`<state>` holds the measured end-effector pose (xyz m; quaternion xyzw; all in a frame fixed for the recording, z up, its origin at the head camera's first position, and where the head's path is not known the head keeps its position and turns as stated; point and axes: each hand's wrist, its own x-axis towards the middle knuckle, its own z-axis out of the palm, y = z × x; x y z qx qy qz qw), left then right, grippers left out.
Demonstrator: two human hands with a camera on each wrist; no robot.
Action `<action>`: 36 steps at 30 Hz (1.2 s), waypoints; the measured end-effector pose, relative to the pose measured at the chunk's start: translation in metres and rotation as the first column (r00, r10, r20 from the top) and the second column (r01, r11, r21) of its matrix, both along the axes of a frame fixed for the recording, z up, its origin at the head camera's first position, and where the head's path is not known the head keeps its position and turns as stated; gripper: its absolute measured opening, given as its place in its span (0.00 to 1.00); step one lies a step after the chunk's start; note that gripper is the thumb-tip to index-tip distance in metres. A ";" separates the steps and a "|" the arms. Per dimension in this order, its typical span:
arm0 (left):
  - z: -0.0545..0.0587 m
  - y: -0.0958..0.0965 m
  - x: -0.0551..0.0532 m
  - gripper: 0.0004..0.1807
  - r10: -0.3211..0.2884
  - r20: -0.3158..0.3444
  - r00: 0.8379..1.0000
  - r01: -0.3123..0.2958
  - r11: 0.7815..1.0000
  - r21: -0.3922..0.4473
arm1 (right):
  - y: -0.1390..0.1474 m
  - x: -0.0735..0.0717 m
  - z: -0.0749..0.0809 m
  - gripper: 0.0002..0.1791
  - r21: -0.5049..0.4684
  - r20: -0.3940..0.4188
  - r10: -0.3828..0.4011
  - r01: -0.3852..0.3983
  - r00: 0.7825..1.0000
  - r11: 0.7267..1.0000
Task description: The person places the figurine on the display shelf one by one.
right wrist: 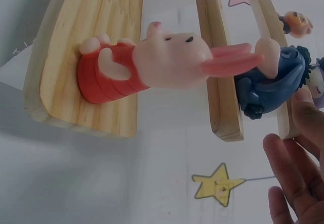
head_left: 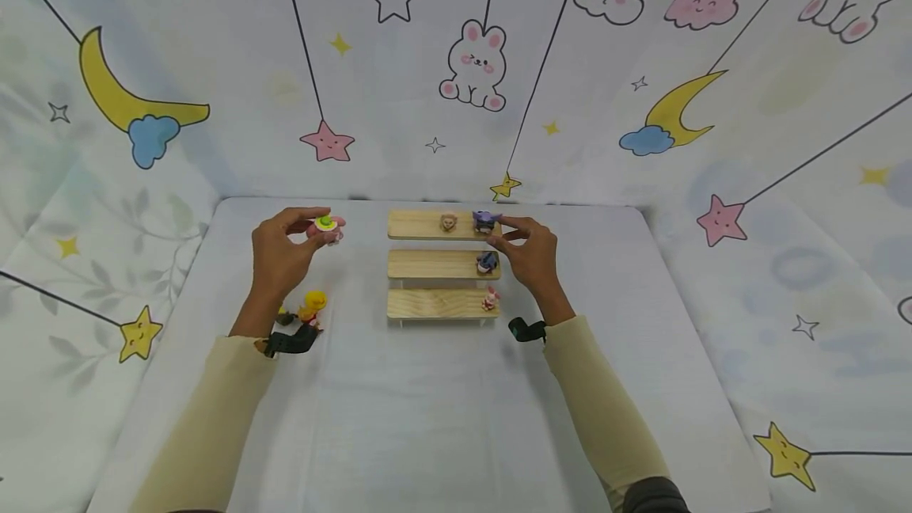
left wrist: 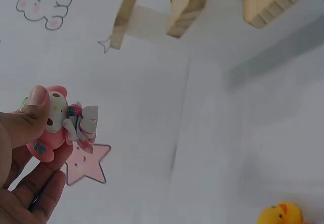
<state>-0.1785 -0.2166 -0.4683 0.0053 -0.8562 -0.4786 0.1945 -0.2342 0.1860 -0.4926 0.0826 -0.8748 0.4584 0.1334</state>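
My left hand (head_left: 281,256) pinches a small figurine with a pink hood and white face (left wrist: 56,114) between thumb and fingers, raised left of the shelves. In the left wrist view it lies sideways. My right hand (head_left: 529,252) reaches to the right end of the top wooden shelf (head_left: 416,225), thumb and index finger at a purple figurine (head_left: 485,221); the other fingers stay off it. Below, a blue donkey figurine (right wrist: 273,85) occupies the middle shelf (head_left: 427,264), and a piglet figurine in red (right wrist: 169,59) stands on the lowest shelf (head_left: 427,304).
A small lion-like figurine (head_left: 447,222) sits on the top shelf, left of the purple one. Near my left wrist a yellow duck figurine (head_left: 314,303) and a dark small item (head_left: 286,317) lie on the white table (head_left: 427,418). A patterned cloth backdrop (head_left: 242,62) rises behind.
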 end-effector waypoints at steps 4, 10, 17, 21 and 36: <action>0.017 0.018 -0.012 0.21 -0.068 -0.069 0.995 0.069 0.998 0.006 | 0.000 0.000 0.000 0.24 -0.001 -0.008 0.004 -0.004 1.000 1.000; 0.028 0.044 -0.026 0.21 -0.148 -0.119 0.982 0.151 0.988 0.017 | 0.001 -0.001 -0.001 0.25 0.009 -0.011 0.005 -0.005 1.000 1.000; 0.027 0.069 -0.037 0.22 -0.195 -0.114 0.974 0.199 0.980 0.022 | 0.001 -0.001 0.000 0.25 0.007 -0.010 0.007 -0.007 1.000 1.000; 0.023 0.080 -0.041 0.21 -0.200 -0.097 0.975 0.203 0.979 0.022 | 0.001 -0.001 0.000 0.25 0.010 0.000 0.003 -0.003 1.000 1.000; 0.016 0.096 -0.046 0.22 -0.228 -0.083 0.970 0.227 0.974 -0.020 | -0.001 0.002 0.005 0.25 0.029 0.024 -0.007 0.007 1.000 1.000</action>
